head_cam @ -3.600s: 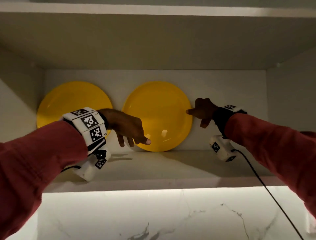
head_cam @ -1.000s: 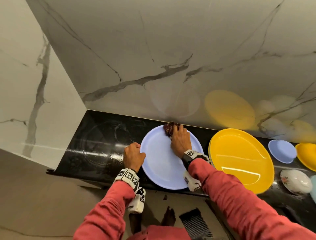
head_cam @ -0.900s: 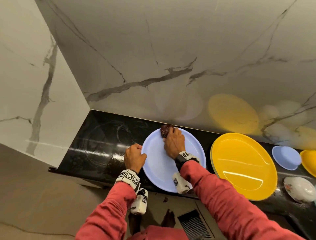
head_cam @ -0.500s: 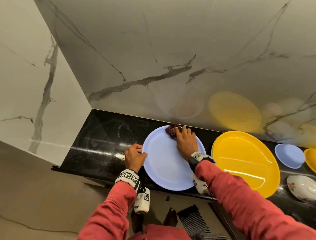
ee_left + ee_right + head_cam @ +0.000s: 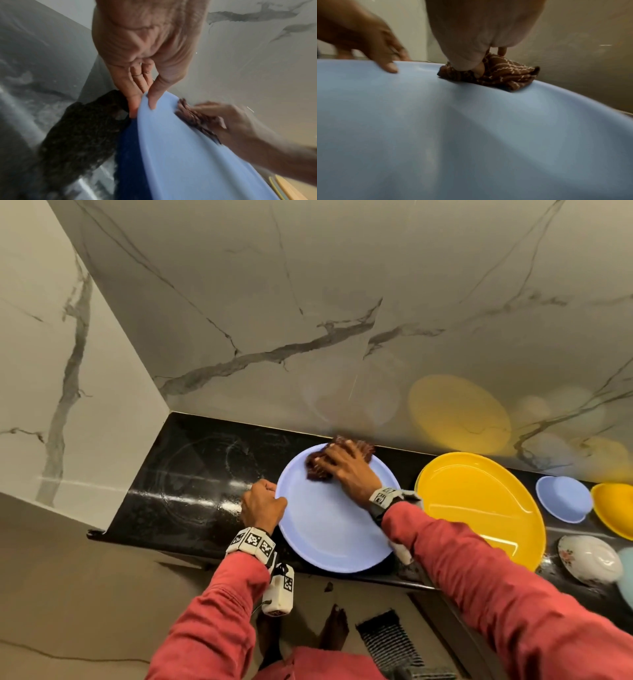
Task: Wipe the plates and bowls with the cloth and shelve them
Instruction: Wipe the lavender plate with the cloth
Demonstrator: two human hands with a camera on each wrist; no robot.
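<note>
A light blue plate (image 5: 329, 518) lies on the black counter (image 5: 191, 481), close to the marble wall. My left hand (image 5: 274, 494) pinches its left rim, thumb on top and fingers underneath, as the left wrist view shows (image 5: 145, 104). My right hand (image 5: 337, 463) holds a bunched brown patterned cloth (image 5: 318, 470) against the plate's far part. In the right wrist view the cloth (image 5: 505, 75) sits by the far rim of the plate (image 5: 471, 135), with my thumb tucked into its folds. The cloth (image 5: 192, 119) looks blurred in the left wrist view.
A large yellow plate (image 5: 479, 508) lies just right of the blue one. Further right are a small blue bowl (image 5: 563, 498), a yellow bowl (image 5: 616, 508) and a white flowered bowl (image 5: 589, 558). The counter left of the blue plate is bare. A striped mat (image 5: 387, 642) lies on the floor.
My view dropped from the shelf with two yellow plates to the counter. In the last second my right hand has slid the cloth back and forth along the plate's far part, lately leftward. My left hand has kept its hold on the rim.
</note>
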